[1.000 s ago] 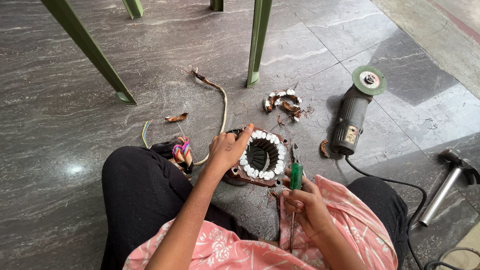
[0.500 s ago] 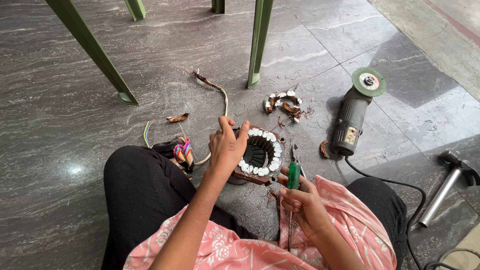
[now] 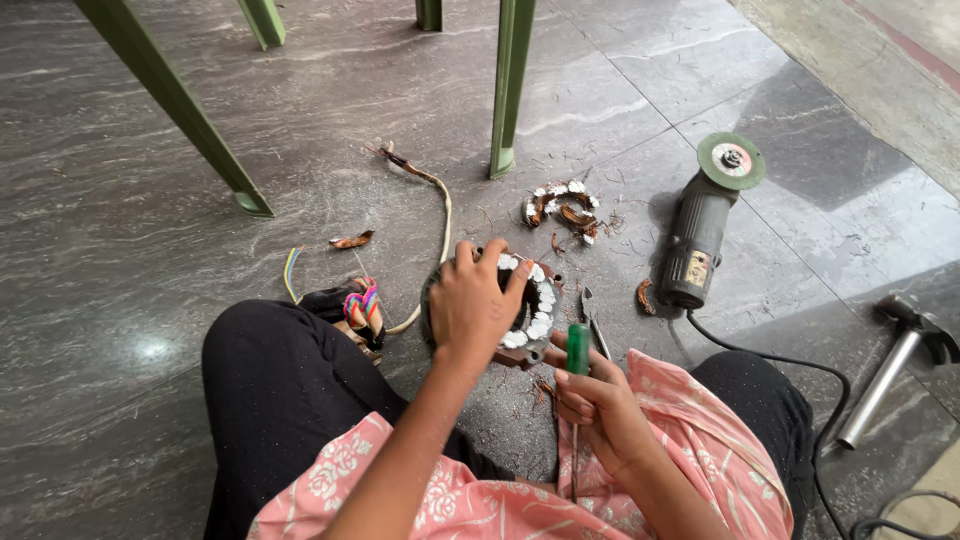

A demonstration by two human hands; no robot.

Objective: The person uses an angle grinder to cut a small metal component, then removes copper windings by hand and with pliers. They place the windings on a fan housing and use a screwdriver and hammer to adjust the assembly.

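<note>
Left hand [image 3: 470,305] now atop stator [image 3: 530,310], floor [image 3: 150,200] around.

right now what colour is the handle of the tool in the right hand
Green, on the tool held in the right hand; clearest in the head view.

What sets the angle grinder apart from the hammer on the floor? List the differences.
The angle grinder is dark and stubby with a green disc; the hammer is slim, with a shiny metal handle. The angle grinder trails a black cord; the hammer has none. The angle grinder lies nearer the right hand. Both lie untouched on the floor.
</note>
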